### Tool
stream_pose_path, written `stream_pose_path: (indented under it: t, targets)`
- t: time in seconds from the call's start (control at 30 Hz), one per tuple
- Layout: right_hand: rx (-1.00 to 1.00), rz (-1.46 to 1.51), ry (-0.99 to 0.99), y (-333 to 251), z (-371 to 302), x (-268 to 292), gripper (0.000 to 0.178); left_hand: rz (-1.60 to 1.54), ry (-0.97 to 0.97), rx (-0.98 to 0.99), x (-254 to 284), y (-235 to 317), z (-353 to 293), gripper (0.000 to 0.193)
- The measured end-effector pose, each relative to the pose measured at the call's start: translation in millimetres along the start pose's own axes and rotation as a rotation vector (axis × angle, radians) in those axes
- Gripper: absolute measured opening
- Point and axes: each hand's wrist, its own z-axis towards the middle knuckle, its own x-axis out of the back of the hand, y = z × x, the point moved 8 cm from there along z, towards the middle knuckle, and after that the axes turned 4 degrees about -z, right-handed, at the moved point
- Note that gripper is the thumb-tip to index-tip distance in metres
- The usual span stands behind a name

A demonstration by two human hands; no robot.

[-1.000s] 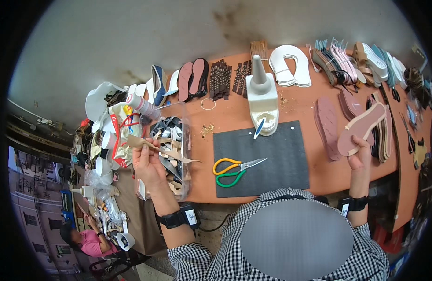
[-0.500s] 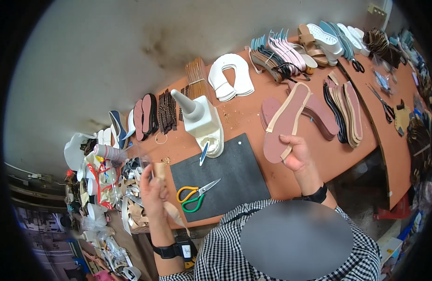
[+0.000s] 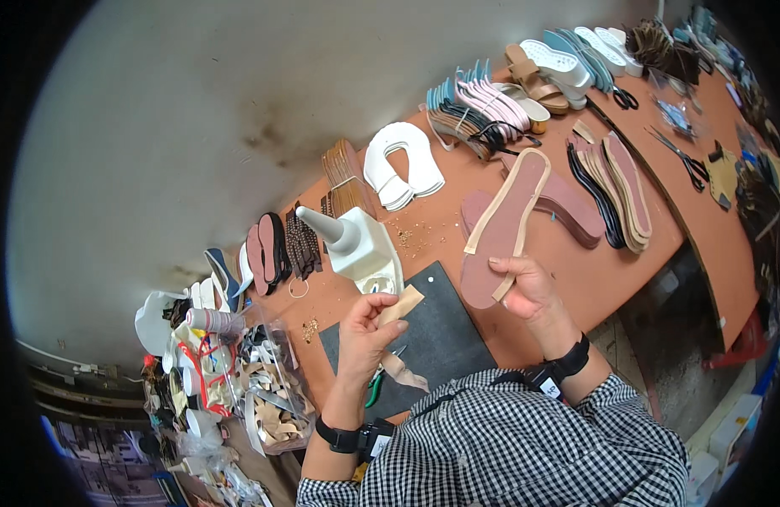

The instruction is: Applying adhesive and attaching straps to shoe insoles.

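Observation:
My left hand (image 3: 365, 334) pinches a beige strip (image 3: 404, 305) over the black cutting mat (image 3: 445, 317). The strip's short end sticks out past the fingertips, and its tail hangs below the hand. In my right hand (image 3: 529, 294) a pink insole (image 3: 507, 215) is gripped by its near end, thumb on top. Beige edging lines parts of both its sides, and a loose end of it lies by my right thumb. Scissors with a green handle (image 3: 375, 389) lie on the mat, mostly hidden by my left hand. A white cone-tipped glue pot (image 3: 352, 245) stands behind that hand.
Pink insoles (image 3: 576, 211) are stacked behind the held one, with beige-edged insoles (image 3: 628, 194) to their right. White U-shaped pieces (image 3: 377, 169) lie farther back. A clear bin of scraps (image 3: 276, 406) stands at left. Black-handled scissors (image 3: 692, 171) rest at far right.
My left hand has moved right with the beige strip, from the mat's left side to over it, covering much of the scissors. The right hand keeps hold of the insole. The whole view has shifted slightly.

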Motion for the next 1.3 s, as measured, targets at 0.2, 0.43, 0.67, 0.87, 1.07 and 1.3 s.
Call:
stream_pose_path:
  t: [0.2, 0.43, 0.67, 0.87, 1.07, 1.3]
  targets:
    - [0.033, -0.053, 0.078, 2.5, -20.8, 11.4, 0.043, -0.079, -0.038, 0.03, 29.1, -19.6, -4.0, 0.016]
    - [-0.029, -0.213, -0.11, 36.7, -28.6, -8.5, 0.043, -0.054, -0.033, 0.012, 36.3, -28.4, -11.3, 0.013]
    - [-0.08, -0.169, -0.254, 47.5, -23.2, -55.5, 0.042, -0.17, -0.175, -0.024, 22.0, -10.0, -10.0, 0.027]
    - [-0.141, -0.14, -0.201, 54.8, -0.8, -57.8, 0.041, -0.021, -0.05, -0.142, 24.7, 10.3, -1.2, 0.033]
    - [-0.126, -0.095, -0.308, 53.7, 13.3, -70.6, 0.043, -0.054, 0.031, -0.186, 25.6, 42.9, 0.4, 0.031]
    - [-0.142, -0.024, -0.298, 55.3, 6.0, -78.9, 0.042, -0.02, -0.023, -0.22, -1.7, 56.2, 3.4, 0.038]
